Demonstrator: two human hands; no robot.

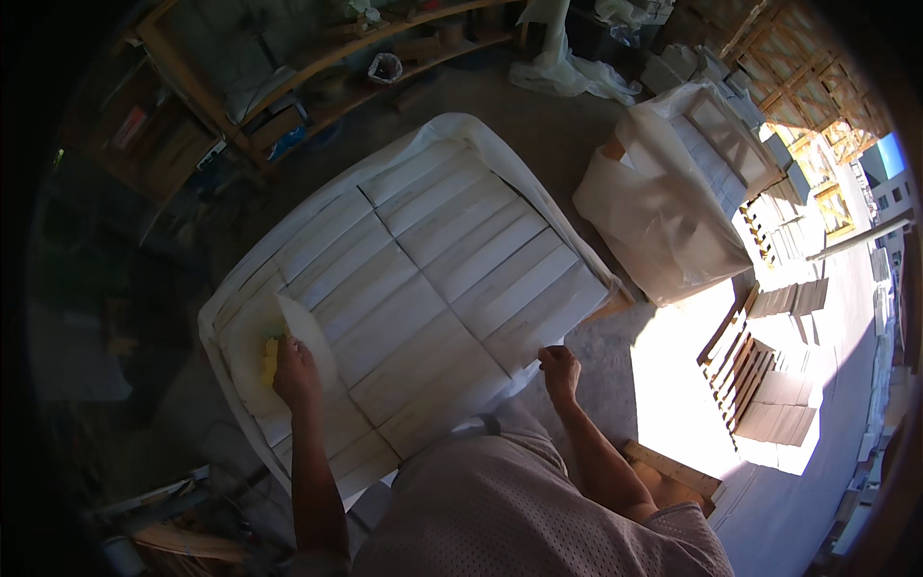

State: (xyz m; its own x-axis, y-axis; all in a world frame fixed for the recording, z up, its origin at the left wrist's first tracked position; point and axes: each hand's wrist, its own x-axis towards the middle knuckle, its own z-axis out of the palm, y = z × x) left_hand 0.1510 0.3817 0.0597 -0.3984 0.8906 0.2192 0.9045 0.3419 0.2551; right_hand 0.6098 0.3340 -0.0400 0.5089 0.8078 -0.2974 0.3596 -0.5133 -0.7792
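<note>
In front of me stands a broad stack of flat, pale pieces [394,288], laid in rows, with whitish translucent plastic sheeting [538,183] around its edges. At the stack's left, my left hand [298,373] is closed on a small yellow object [270,361] with a bit of green at its top; its kind is unclear. Beneath that hand lies a rounded, cloudy sheet [312,337] on top of the pieces. My right hand [560,372] is closed in a pinch by the near right edge of the stack. What its fingers hold, if anything, is too small to make out.
Beyond the stack to the right stands a plastic-draped crate [663,192]. Wooden pallets with stacked boards [779,404] sit in bright sunlight at the right. A wooden shelf [385,48] runs along the back; a timber piece [673,471] lies by my right elbow.
</note>
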